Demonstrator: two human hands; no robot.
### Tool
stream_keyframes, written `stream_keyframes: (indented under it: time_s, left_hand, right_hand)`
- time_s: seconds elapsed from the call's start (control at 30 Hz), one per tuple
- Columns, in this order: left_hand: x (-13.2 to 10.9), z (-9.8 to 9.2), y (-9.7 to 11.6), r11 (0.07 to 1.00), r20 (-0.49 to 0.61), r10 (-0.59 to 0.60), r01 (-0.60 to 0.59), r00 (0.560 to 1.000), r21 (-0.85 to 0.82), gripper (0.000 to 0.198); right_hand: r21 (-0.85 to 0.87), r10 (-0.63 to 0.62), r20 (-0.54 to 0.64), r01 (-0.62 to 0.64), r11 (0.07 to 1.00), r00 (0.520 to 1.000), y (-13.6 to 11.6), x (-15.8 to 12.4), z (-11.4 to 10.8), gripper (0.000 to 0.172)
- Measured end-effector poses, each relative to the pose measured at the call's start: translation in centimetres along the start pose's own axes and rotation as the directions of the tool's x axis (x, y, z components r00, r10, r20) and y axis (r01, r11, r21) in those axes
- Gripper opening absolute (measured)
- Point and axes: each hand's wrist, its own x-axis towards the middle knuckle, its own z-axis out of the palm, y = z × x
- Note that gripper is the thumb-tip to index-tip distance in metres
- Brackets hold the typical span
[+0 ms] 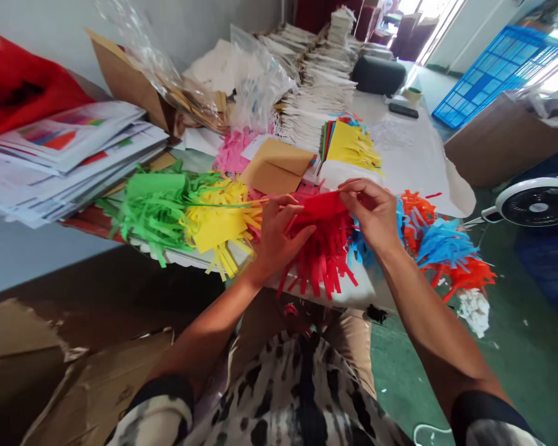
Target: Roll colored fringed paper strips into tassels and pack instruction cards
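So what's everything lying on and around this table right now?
red fringed paper: one bundle, red, between both hands
yellow fringed paper: one pile, yellow, left of the hands
green fringed paper: one pile, green, further left
blue fringed paper: one pile, blue, right of the hands
orange fringed paper: one pile, orange, table's right edge
envelope: one, brown, behind the hands
printed sheets: one stack, mostly white, far left
fan: one, white rim, right
crate: one, blue, back right
left hand: grips the red bundle
right hand: pinches its top edge

bright daylight from the blown-out doorway (428, 25) at top right, soft shadows, wide-angle bending at the edges
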Motion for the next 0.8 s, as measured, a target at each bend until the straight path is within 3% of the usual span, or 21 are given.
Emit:
stream_keyframes:
  time_s: [0.1,0.2,0.33,0.4,0.47,0.5,0.57,0.63,0.7,0.8]
  left_hand:
    - [0.1,0.3,-0.3,0.993,0.144,0.001,-0.018,0.99,0.118,0.03]
    - [0.2,0.3,-0.5,0.964,0.308,-0.004,-0.079,0.951,0.256,0.04]
    - [0.2,-0.4,-1.0,0.953,0.417,-0.019,-0.11,0.909,0.282,0.041]
    - [0.6,-1.0,-1.1,0.961,0.422,-0.023,-0.096,0.906,0.258,0.036]
    - [1.6,-1.7,-0.5,0.972,0.343,-0.012,-0.069,0.939,0.223,0.029]
    - [2.3,-2.1,0.2,0.979,0.261,0.003,-0.056,0.965,0.195,0.027]
    - [3.8,-2.6,2.7,0.994,0.067,0.051,-0.058,0.996,0.098,0.027]
    - [5.3,-2.7,6.4,0.991,-0.047,0.114,-0.117,0.992,-0.058,0.031]
    - [6.2,-2.2,10.6,0.96,-0.015,0.165,-0.165,0.986,-0.228,0.034]
    - [6.2,-0.5,15.5,0.933,0.109,0.143,-0.097,0.984,-0.348,0.027]
  right_hand:
    - [0.055,0.002,-0.02,-0.001,0.998,1.0,-0.5,1.2,0.3,0.022]
    - [0.101,-0.041,-0.129,0.054,0.993,0.991,-1.6,3.1,-0.9,0.025]
    - [0.168,-0.175,-0.363,0.249,0.954,0.915,-4.5,5.1,-5.8,0.016]
    - [0.078,-0.276,-0.44,0.342,0.936,0.855,-6.6,4.8,-8.9,0.008]
    - [-0.089,-0.355,-0.461,0.355,0.93,0.813,-8.7,3.5,-11.3,0.002]
    - [-0.161,-0.381,-0.474,0.347,0.924,0.794,-9.7,2.5,-12.0,0.005]
    - [-0.232,-0.369,-0.461,0.292,0.928,0.807,-11.3,0.2,-12.3,0.007]
    - [-0.263,-0.343,-0.442,0.245,0.933,0.829,-12.1,-2.1,-11.6,0.006]
    - [-0.292,-0.32,-0.419,0.207,0.934,0.85,-12.3,-4.3,-10.5,0.004]
    - [-0.309,-0.265,-0.416,0.139,0.941,0.87,-12.0,-7.1,-9.7,0.004]
